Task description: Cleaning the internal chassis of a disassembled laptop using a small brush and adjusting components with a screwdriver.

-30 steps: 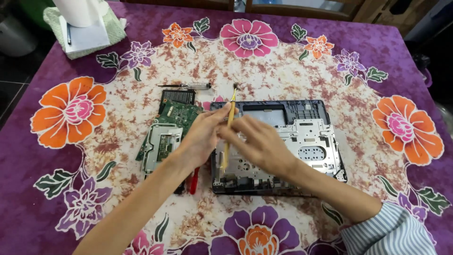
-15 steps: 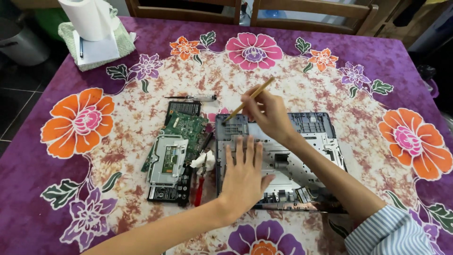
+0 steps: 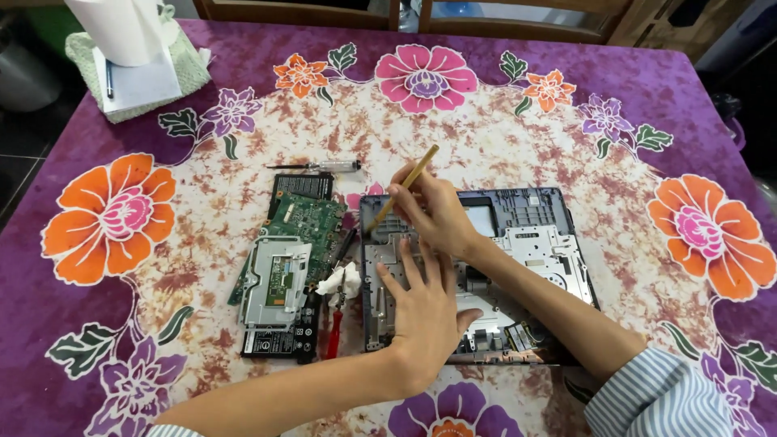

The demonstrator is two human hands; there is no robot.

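Note:
An opened grey laptop chassis point(image 3: 534, 235) lies on the flowered tablecloth in front of me. My left hand point(image 3: 425, 311) rests flat on its near left part, fingers spread. My right hand point(image 3: 433, 212) grips a thin wooden-handled brush point(image 3: 405, 190), whose lower end touches the chassis' far left corner. To the left of the chassis lies a green circuit board point(image 3: 303, 222) with a metal plate point(image 3: 275, 279) on its near end.
A red-handled tool point(image 3: 333, 332) and a white wad point(image 3: 340, 279) lie between board and chassis. A clear-handled screwdriver point(image 3: 320, 166) lies beyond the board. A paper towel roll point(image 3: 121, 28) stands on a green cloth at the far left corner. Chairs stand behind the table.
My right hand has lowered the brush towards the chassis' far left corner. My left hand stays pressed flat on the chassis. The camera view has shifted slightly.

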